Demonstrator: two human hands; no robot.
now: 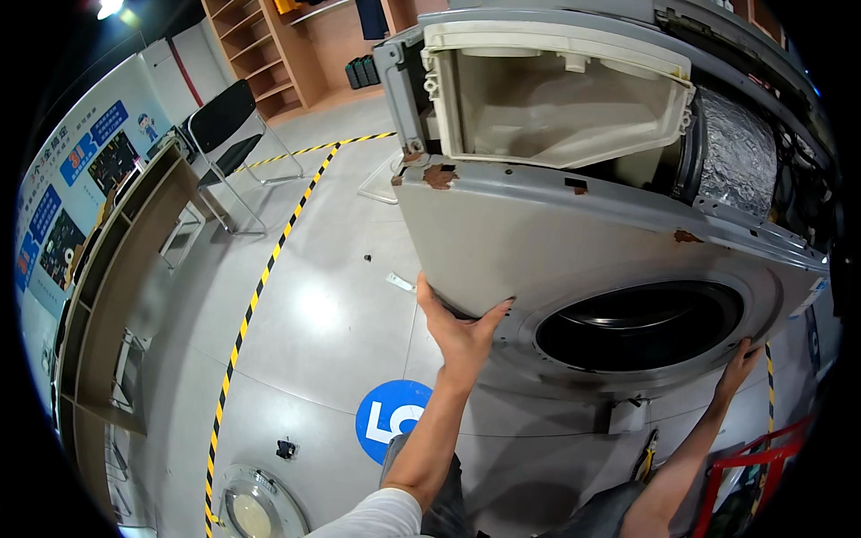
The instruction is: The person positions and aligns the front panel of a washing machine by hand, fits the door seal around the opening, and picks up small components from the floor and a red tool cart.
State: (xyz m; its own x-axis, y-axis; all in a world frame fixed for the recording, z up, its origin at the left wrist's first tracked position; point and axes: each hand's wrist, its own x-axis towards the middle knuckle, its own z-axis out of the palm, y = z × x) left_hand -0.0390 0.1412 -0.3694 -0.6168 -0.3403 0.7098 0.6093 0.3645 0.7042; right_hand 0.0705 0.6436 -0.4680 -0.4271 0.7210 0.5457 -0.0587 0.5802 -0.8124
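A grey washing machine front panel [529, 233] with rust patches along its top edge stands before me, its top tilted out from the machine's body. My left hand [459, 339] grips the panel's left edge, thumb on the front face and fingers round the side. My right hand [737, 366] holds the lower right edge; some of its fingers are hidden. Between my hands lies the dark round door opening [639, 327]. Above the panel, an off-white detergent drawer housing [565, 99] is exposed, with a foil-covered part [737, 161] to its right.
A round washer door [256, 507] and a small black part [286, 448] lie on the floor at lower left. Pliers [646, 455] are by my right leg, near a red frame [753, 457]. A desk [90, 305] and black chair [224, 125] stand left, past striped tape [247, 314].
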